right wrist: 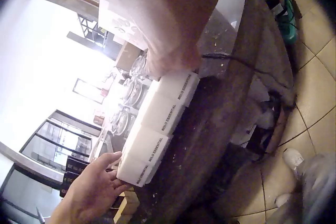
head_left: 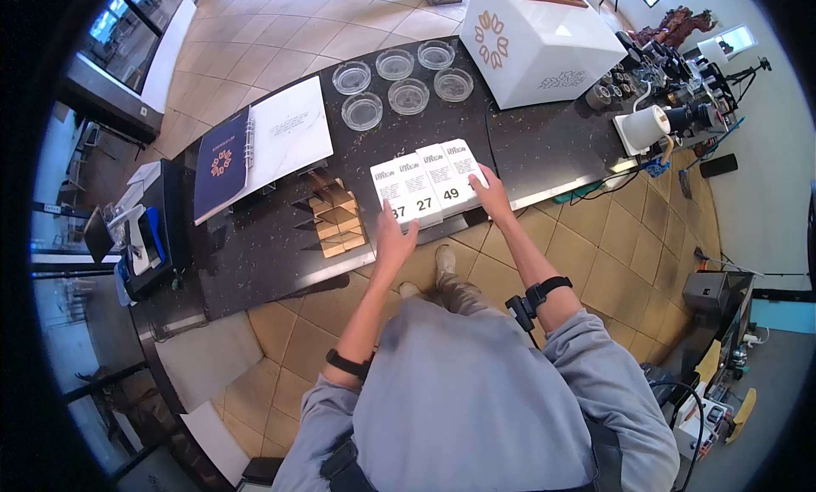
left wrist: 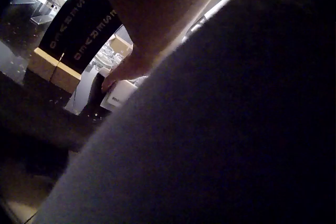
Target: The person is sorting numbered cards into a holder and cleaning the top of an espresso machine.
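Note:
Several white numbered blocks (head_left: 425, 179) stand side by side in a slightly uneven row near the counter's front edge. Numbers 37, 27 and 49 show on their faces; the last number is covered by a thumb. Their long sides read "BOLO ESSENTIAL" in the right wrist view. My left hand (head_left: 396, 239) holds the left end block, fingers at its side and thumb at the front. At the other end my right hand (head_left: 493, 194) grips the last block, thumb over its face. A dark sleeve blocks most of the left wrist view.
Wood-based black "RESERVED" signs (left wrist: 79, 24) stand just left of the blocks. Beyond are several glass ashtrays (head_left: 408, 96), an open ring binder (head_left: 285, 130) and a large white box (head_left: 535, 50). A black cable (head_left: 490, 139) crosses the counter on the right.

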A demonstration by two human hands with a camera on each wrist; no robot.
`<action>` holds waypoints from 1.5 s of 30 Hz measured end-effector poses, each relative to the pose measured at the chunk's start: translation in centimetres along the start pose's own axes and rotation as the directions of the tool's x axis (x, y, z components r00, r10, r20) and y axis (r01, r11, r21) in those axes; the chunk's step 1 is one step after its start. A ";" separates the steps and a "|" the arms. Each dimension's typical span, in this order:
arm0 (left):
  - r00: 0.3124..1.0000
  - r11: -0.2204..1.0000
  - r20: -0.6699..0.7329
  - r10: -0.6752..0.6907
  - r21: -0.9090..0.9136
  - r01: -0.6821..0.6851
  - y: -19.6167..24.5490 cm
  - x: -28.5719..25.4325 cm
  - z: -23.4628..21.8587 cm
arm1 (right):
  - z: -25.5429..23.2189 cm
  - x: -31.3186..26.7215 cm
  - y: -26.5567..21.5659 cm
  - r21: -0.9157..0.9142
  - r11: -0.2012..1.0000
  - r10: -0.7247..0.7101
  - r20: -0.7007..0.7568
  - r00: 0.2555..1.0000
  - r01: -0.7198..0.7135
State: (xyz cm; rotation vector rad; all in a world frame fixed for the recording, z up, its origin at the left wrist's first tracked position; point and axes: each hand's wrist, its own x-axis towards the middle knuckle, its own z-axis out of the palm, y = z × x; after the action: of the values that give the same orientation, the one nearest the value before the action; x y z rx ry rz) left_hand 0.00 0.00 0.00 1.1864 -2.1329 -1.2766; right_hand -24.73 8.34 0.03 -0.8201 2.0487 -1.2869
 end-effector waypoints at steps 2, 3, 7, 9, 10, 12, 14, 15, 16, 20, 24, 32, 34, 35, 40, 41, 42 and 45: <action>0.996 0.996 0.017 -0.085 0.007 0.085 1.5 -0.4 0.7 | -1.2 -0.4 0.3 -0.017 1.000 0.013 -0.004 1.000 -0.014; 0.997 0.997 0.008 -0.079 0.022 0.078 0.4 0.3 -0.8 | 0.6 0.1 0.0 -0.002 1.000 0.005 -0.003 1.000 -0.005; 0.997 0.997 0.012 -0.078 0.002 0.078 0.3 0.3 -0.3 | 0.1 -0.1 0.3 -0.005 1.000 0.020 0.010 1.000 -0.020; 0.996 0.997 0.020 -0.082 0.009 0.082 0.6 0.2 0.3 | -0.2 0.5 0.3 0.012 0.999 0.041 0.022 0.999 -0.041; 0.996 0.976 -0.086 0.020 0.219 0.000 0.8 -0.1 0.6 | -0.3 0.8 0.3 0.027 0.996 0.084 0.051 0.995 -0.085; 0.976 0.904 -0.166 0.140 0.424 -0.057 2.4 -0.8 1.0 | -0.6 1.0 0.4 0.039 0.991 0.127 0.081 0.989 -0.131; 0.926 0.939 -0.217 0.308 0.229 -0.258 6.5 -1.5 -0.2 | -1.0 1.3 0.6 0.134 0.971 0.186 0.092 0.978 -0.197; 0.923 0.935 -0.221 0.315 0.242 -0.261 7.2 -1.2 -0.6 | -0.8 1.5 0.3 0.145 0.971 0.176 0.096 0.980 -0.189; 0.928 0.946 -0.185 0.323 0.097 -0.309 7.9 -1.0 -0.7 | -1.1 1.3 0.1 0.161 0.972 0.167 0.045 0.985 -0.172; 0.956 0.911 -0.093 0.278 -0.288 -0.293 11.9 -0.4 -1.1 | -4.8 -0.5 -2.2 0.251 0.962 0.114 -0.006 0.994 -0.108; 0.992 0.785 0.101 0.073 -0.620 0.006 14.8 2.1 2.5 | -9.8 -1.3 -4.3 0.573 0.796 0.091 0.207 0.974 -0.196; 0.956 0.572 0.262 -0.133 -0.767 0.289 17.4 6.4 14.9 | -14.8 0.2 -4.4 0.604 0.720 0.020 0.474 0.880 -0.342; 0.966 0.592 0.214 -0.145 -0.763 0.258 18.4 6.8 16.7 | -16.8 1.0 -3.8 0.494 0.833 0.005 0.445 0.896 -0.250; 0.964 0.596 0.216 -0.156 -0.758 0.266 18.9 7.0 17.7 | -17.7 1.2 -3.6 0.308 0.947 -0.045 0.397 0.917 -0.087; 0.949 0.570 0.217 -0.227 -0.760 0.311 21.6 7.5 20.3 | -20.9 3.5 -1.5 0.079 0.992 -0.125 0.415 0.901 0.102; 0.940 0.464 0.249 -0.234 -0.821 0.333 21.9 7.7 20.6 | -21.3 3.8 -1.3 0.075 0.997 -0.060 0.454 0.889 0.029; 0.940 0.466 0.250 -0.234 -0.820 0.334 21.9 7.9 20.7 | -21.6 3.9 -1.2 0.069 0.997 0.006 0.490 0.871 -0.046; 0.947 0.534 0.287 -0.142 -0.783 0.318 22.2 8.5 20.8 | -22.4 3.9 -1.3 0.127 0.986 0.047 0.434 0.900 -0.113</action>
State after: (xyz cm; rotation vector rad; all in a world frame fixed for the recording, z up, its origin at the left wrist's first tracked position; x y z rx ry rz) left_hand -29.24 9.15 7.50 0.9239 -1.1353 -2.2374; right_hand -43.60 17.55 8.88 -0.8532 1.5986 -1.0828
